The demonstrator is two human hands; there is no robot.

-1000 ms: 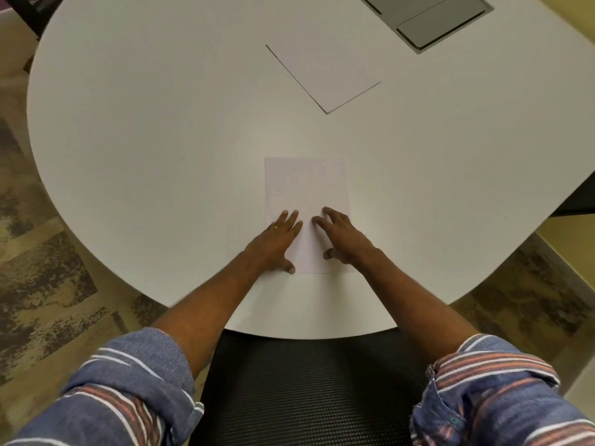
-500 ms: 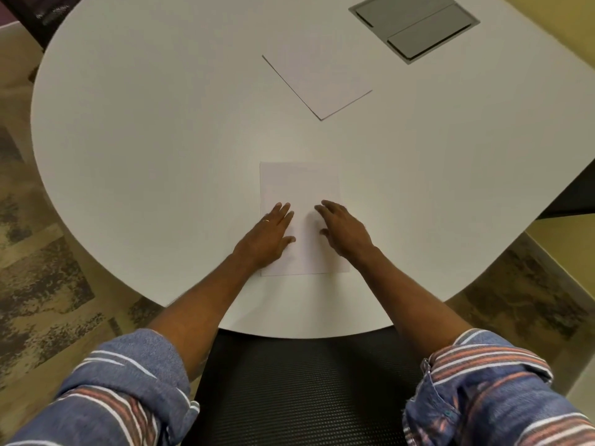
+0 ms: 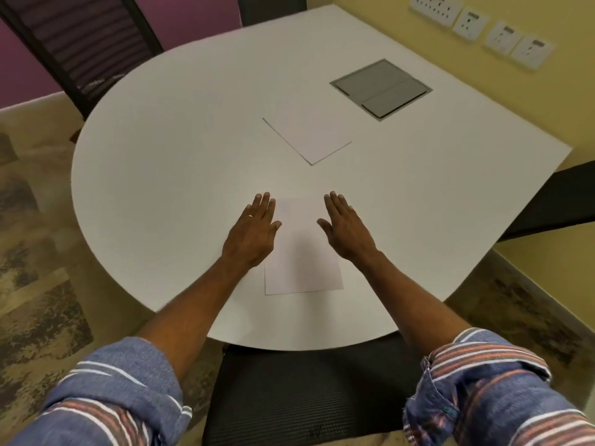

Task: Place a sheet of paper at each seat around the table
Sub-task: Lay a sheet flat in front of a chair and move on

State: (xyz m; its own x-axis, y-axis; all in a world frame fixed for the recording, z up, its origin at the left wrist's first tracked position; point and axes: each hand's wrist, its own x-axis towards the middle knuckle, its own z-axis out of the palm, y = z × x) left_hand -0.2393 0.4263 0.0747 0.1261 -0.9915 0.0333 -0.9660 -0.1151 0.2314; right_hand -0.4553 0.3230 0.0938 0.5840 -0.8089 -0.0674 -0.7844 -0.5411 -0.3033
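A white sheet of paper (image 3: pixel 302 262) lies flat on the white table (image 3: pixel 167 175), in front of the black mesh chair (image 3: pixel 302 391) below me. My left hand (image 3: pixel 254 230) hovers over the sheet's left edge, palm down and fingers straight, holding nothing. My right hand (image 3: pixel 346 228) is over the sheet's right edge, also flat and empty. A second white stack or sheet of paper (image 3: pixel 309 138) lies angled near the table's middle, beyond both hands.
A grey cable hatch (image 3: pixel 381 88) is set into the table at the far right. A dark chair (image 3: pixel 83 43) stands at the far left. Wall sockets (image 3: pixel 483 27) line the yellow wall. Patterned carpet surrounds the table.
Both hands have lifted off the near sheet and moved apart and forward. The view has tilted up, showing more of the table and the wall.
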